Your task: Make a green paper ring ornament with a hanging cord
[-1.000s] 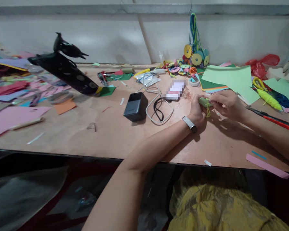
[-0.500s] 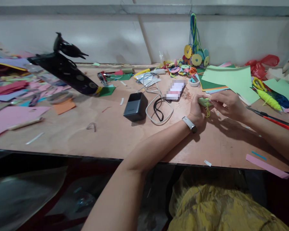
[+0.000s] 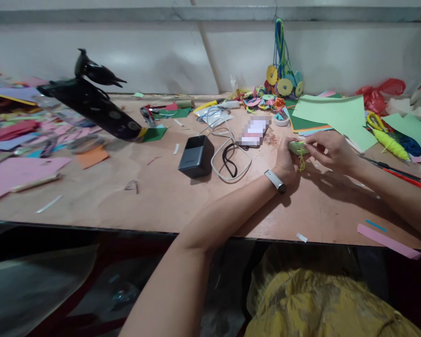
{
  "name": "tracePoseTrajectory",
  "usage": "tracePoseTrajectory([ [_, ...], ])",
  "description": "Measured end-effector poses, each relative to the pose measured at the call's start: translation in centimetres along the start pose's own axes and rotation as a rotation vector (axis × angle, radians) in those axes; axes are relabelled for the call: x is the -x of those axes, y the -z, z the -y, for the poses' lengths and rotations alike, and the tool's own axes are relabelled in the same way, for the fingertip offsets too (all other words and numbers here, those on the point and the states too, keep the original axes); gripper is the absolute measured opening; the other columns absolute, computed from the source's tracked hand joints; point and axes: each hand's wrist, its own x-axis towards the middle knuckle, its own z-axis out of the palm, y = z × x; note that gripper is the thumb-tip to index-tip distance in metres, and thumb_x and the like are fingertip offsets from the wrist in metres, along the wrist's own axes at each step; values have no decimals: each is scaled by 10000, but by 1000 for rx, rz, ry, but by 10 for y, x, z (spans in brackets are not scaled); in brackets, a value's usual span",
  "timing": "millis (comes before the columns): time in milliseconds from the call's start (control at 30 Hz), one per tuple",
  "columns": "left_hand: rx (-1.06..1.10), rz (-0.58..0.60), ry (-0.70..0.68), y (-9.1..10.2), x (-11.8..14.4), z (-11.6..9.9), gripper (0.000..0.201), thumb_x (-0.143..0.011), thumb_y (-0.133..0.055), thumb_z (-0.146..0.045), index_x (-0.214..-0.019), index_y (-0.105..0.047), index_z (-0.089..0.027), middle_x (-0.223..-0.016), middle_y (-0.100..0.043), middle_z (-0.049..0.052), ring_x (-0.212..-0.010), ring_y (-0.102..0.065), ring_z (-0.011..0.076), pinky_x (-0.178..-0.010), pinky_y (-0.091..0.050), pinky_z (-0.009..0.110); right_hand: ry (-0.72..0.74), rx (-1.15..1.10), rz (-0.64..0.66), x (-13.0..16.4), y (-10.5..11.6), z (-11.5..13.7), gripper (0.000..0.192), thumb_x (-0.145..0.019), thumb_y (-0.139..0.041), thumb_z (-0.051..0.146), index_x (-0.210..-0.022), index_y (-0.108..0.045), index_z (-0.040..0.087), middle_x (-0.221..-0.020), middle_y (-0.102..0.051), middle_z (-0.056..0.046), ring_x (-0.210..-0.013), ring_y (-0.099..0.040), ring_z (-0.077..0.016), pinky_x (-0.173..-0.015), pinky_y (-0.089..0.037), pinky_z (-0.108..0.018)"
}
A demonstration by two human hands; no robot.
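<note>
Both hands meet over the wooden table (image 3: 161,196) right of centre. My left hand (image 3: 286,163), with a white watch on the wrist, grips a small light-green paper piece (image 3: 296,148). My right hand (image 3: 331,150) pinches the same piece and a yellow string (image 3: 302,163) that dangles from it. Both forearms rest on the table.
A black power bank (image 3: 196,156) with white and black cables (image 3: 231,161) and a phone (image 3: 254,131) lie left of the hands. Green paper sheets (image 3: 333,114), scissors (image 3: 398,173), yellow yarn (image 3: 391,143), paper discs (image 3: 284,84) and a red bag (image 3: 381,93) crowd the right; coloured paper (image 3: 24,168) and a black stand (image 3: 91,105) the left.
The hands stay on the green piece with only small finger movement. The view has shifted slightly.
</note>
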Motion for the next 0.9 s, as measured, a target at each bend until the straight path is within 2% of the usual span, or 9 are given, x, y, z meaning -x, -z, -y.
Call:
tracePoseTrajectory([
  [233,-11,37,5,-4,6,0,202,-821,-738,-408,-877,-678,-223,-722,-707,-1,-796,-735,189,-783,-585,309,-15,-77,-13,2,-5,0,187,-1038,-605,298,-1034,-773,216,-875,-752,-46,-754,-633,-171,-732,-485,-328],
  [367,-68,62,-29,-5,10,1,156,-811,-755,-353,-871,-691,-224,-781,-730,6,-851,-740,196,-804,-580,319,-65,-99,3,1,-4,1,203,-1045,-595,309,-1023,-777,222,-892,-758,-42,-772,-643,-168,-748,-504,-329],
  [633,-74,37,-2,-1,5,2,154,-794,-756,-324,-776,-654,-210,-783,-723,11,-820,-718,182,-795,-542,303,-35,-139,2,-1,-2,1,189,-1035,-615,286,-980,-777,206,-859,-757,-44,-753,-642,-162,-714,-500,-315],
  [900,-93,91,18,1,3,2,112,-783,-716,-294,-748,-663,-202,-738,-708,10,-729,-679,154,-754,-533,287,-50,-154,36,-1,-1,-1,211,-1037,-611,322,-970,-773,203,-851,-747,-39,-739,-613,-153,-700,-483,-304],
])
